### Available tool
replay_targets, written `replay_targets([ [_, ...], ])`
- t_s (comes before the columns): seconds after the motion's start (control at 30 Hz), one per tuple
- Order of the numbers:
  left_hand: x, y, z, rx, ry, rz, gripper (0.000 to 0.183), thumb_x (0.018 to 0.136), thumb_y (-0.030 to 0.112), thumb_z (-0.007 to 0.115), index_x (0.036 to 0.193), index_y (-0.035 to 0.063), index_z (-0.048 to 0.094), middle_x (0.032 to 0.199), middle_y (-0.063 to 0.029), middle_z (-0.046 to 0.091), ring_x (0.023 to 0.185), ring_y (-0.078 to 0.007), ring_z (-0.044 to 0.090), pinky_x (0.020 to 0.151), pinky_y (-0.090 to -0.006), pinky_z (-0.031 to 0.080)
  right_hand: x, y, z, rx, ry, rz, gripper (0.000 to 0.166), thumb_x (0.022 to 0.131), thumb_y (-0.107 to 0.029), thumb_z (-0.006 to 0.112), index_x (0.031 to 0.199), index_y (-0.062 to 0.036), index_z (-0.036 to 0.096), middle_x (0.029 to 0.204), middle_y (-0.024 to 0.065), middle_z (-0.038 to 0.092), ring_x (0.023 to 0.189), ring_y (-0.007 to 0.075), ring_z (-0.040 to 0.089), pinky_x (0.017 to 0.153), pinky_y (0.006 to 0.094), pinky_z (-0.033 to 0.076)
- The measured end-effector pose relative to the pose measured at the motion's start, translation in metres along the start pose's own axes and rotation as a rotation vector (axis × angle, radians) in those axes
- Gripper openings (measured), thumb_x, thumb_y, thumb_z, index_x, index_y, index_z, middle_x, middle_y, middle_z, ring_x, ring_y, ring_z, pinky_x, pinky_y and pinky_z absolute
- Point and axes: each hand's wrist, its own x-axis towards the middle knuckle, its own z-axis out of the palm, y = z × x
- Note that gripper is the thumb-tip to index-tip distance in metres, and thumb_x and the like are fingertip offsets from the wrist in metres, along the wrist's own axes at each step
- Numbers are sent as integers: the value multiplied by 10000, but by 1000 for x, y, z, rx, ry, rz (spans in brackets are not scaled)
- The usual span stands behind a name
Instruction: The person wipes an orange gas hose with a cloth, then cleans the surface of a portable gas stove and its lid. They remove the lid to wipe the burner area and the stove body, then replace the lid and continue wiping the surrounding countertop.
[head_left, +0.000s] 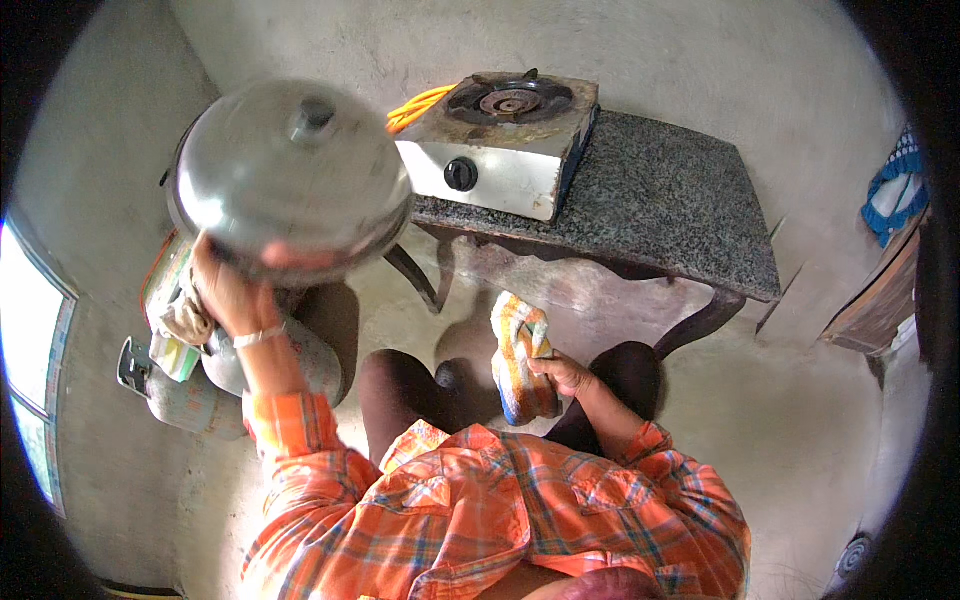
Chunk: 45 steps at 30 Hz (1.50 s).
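My left hand (232, 292) is raised at the left with a crumpled light cloth (185, 315) at its wrist side. It grips the near rim of a round metal pot lid (285, 172) with a dark knob, blurred by motion; what lies beneath the lid is largely hidden. My right hand (564, 373) holds a checked orange, yellow and white cloth (521, 360) that hangs over my lap. Ahead of me a single-burner gas stove (487, 165) with a black knob stands on a dark granite-topped table (667, 195). No pot sits on the burner.
Gas cylinders (191, 401) stand on the floor at the left, near my left forearm. An orange hose (420, 107) runs behind the stove. Curved table legs (697, 319) reach down near my knees. A wooden piece of furniture (877, 289) with a blue cloth (892, 202) is at the right.
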Motion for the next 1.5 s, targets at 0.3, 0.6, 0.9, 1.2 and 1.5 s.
replay_targets([
  [0.3, -51, -12, -118, 89, 72, -121, 157, 894, 188, 476, 797, 65, 470, 758, 2, 426, 686, -122, 456, 648, -285, 454, -2, 5, 31, 81, 52, -92, 601, 737, -329, 720, 1220, -80, 464, 1155, 35, 545, 1090, 196, 491, 947, 376, 377],
  [0.6, -122, -85, -151, 231, -87, -128, 223, 940, 184, 430, 740, 86, 423, 610, -16, 494, 471, -109, 460, 411, -230, 384, -17, 6, 46, 59, 242, -214, 715, 733, -453, 689, 1301, -136, 391, 1253, 32, 473, 1172, 218, 418, 992, 396, 318],
  [0.9, -204, -158, -157, 509, -261, -361, 224, 942, 202, 448, 874, 15, 550, 671, 18, 500, 600, -67, 449, 542, -224, 380, -4, 14, 37, 85, 421, -246, 614, 831, -419, 589, 1347, -181, 356, 1334, 8, 412, 1226, 196, 371, 1019, 379, 290],
  [1.2, -196, -244, -166, 482, -625, -639, 298, 924, 253, 489, 953, -28, 583, 691, -70, 557, 642, -120, 485, 614, -272, 430, 0, 3, 14, 100, 447, -330, 488, 888, -411, 493, 1243, -78, 463, 1220, 88, 519, 1127, 240, 481, 977, 394, 362],
  [1.5, -201, -239, -154, 558, -792, -454, 301, 918, 264, 504, 961, -27, 564, 672, -92, 553, 622, -137, 495, 582, -297, 432, 69, -41, 36, -202, 882, -457, 399, 755, -237, 675, 1042, 28, 592, 1018, 104, 609, 889, 178, 581, 776, 311, 465],
])
